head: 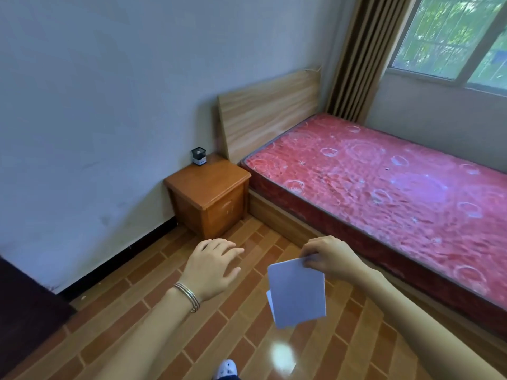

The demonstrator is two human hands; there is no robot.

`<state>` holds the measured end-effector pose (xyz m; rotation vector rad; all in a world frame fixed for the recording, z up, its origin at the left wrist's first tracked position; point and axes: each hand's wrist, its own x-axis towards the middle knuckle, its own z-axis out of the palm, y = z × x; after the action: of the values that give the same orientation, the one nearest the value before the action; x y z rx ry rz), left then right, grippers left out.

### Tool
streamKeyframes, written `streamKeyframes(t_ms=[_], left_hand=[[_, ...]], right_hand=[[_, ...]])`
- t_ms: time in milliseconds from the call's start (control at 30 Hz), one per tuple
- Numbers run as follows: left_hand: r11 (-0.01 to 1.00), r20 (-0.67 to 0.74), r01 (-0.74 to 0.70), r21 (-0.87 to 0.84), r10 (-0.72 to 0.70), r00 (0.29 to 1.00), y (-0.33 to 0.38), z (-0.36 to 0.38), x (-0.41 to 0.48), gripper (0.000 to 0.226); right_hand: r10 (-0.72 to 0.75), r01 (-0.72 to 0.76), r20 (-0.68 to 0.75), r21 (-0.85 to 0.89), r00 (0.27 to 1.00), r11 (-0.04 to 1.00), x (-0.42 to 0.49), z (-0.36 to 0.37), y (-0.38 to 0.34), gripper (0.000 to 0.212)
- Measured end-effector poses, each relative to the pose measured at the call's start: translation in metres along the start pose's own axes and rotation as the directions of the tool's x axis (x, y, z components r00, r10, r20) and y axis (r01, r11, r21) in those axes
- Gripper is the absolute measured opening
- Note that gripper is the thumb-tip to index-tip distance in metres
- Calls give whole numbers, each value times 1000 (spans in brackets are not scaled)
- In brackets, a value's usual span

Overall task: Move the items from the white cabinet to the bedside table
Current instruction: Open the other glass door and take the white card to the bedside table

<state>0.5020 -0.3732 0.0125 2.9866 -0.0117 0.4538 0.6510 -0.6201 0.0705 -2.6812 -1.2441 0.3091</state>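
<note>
My right hand (327,257) pinches the top edge of a thin stack of white paper sheets (297,293), which hangs down over the floor. My left hand (212,266) is stretched forward, palm down, with relaxed fingers and nothing in it; silver bangles circle its wrist. Ahead stands the orange wooden bedside table (210,192) against the wall. A small black and white box-shaped item (199,156) sits on the table's back corner. The white cabinet is not in view.
A bed with a red patterned mattress (384,187) and wooden headboard (269,113) fills the right side, touching the bedside table. Brown brick-pattern floor (153,311) lies between me and the table. A dark object (24,311) is at the left edge. Curtain and window are at the back right.
</note>
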Motion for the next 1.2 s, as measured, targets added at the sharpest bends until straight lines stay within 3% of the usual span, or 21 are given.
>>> streamKeyframes(t_ms=[567, 800, 1200], left_hand=[[998, 0, 62, 13, -62, 998, -185, 15, 151, 42], [985, 19, 169, 31, -170, 985, -244, 43, 203, 43], [929, -20, 359, 88, -359, 933, -339, 73, 342, 41]], right_hand=[[-111, 111, 23, -29, 994, 993, 266, -27, -7, 15], [-216, 219, 119, -14, 969, 976, 373, -28, 10, 12], [-440, 452, 150, -60, 885, 890, 586, -69, 46, 11]])
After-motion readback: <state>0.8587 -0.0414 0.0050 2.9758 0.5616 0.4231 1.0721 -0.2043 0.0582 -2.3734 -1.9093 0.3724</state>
